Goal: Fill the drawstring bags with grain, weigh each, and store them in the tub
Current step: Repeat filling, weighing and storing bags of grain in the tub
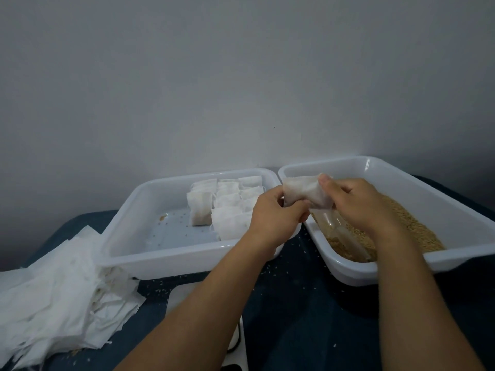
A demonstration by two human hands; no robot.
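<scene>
Both hands, the left hand [273, 210] and the right hand [356, 202], pinched a white bag [302, 192] above the tub of grain [417, 228] on the desk [294, 303].

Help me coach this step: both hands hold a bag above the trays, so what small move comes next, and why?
Probably lower the bag onto the white scale under the forearms. The left hand and right hand pinch it beside the grain tray, and it looks filled. Weighing comes before storing it in the tub.
</scene>
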